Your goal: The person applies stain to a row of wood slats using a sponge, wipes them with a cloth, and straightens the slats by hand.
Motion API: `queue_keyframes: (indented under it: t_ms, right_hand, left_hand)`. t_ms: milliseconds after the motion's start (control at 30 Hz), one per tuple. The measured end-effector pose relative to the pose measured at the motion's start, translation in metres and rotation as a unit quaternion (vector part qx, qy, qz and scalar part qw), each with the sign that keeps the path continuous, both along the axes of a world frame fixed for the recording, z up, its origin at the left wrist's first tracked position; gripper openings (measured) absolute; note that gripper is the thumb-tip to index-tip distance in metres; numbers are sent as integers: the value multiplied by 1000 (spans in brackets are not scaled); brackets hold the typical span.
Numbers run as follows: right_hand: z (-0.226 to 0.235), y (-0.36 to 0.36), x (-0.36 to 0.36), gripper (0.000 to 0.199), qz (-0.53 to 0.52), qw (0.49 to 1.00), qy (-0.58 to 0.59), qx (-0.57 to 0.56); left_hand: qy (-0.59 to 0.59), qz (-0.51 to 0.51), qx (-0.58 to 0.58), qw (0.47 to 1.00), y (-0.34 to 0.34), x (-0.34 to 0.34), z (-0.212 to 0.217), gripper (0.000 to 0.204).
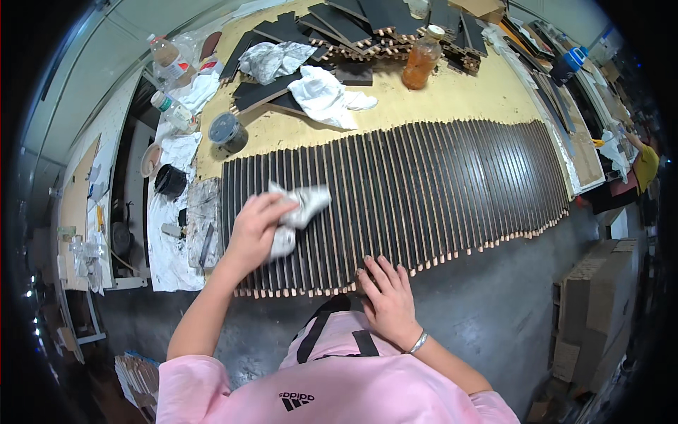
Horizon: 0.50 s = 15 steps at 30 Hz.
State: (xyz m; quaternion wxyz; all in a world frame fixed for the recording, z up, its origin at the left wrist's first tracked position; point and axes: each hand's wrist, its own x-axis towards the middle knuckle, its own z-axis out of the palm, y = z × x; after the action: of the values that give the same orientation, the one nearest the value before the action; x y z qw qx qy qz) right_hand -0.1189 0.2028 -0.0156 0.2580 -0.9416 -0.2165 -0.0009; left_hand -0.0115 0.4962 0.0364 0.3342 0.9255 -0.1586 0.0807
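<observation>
A long row of dark, narrow wooden slats point(424, 184) stands edge-up and side by side across the yellowish table, with pale dowel pegs sticking out at both ends. My left hand point(258, 226) presses a crumpled white cloth point(308, 205) onto the slats near the row's left end, its fingers closed around the cloth. At the near edge of the row, my right hand point(388, 290) rests with fingers stretched out over the slat ends and holds nothing. A bracelet circles my right wrist.
Dark boards with pegs point(339, 28) lie piled at the back. Beside them are white rags point(321, 92) and a jar of orange liquid point(422, 60). Tubs point(227, 132) and bottles point(174, 109) stand on the left. Cardboard boxes point(593, 311) sit on the floor at right; a person point(643, 169) is beyond.
</observation>
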Motion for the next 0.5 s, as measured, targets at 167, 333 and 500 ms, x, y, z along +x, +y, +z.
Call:
queue_keyframes:
  t_ms: [167,333,500]
  right_hand:
    - [0,-2,5,55,16,1000,-14,8]
    - [0,-2,6,56,19,1000,-19,15]
    - [-5,-4,6,56,30,999,-24,12]
  left_hand:
    - [237,-241,179,924,6,-70,28,43]
    - [190,-42,181,964,12,-83,35,34]
    - [91,-153,212,961,-10,-86,21,38]
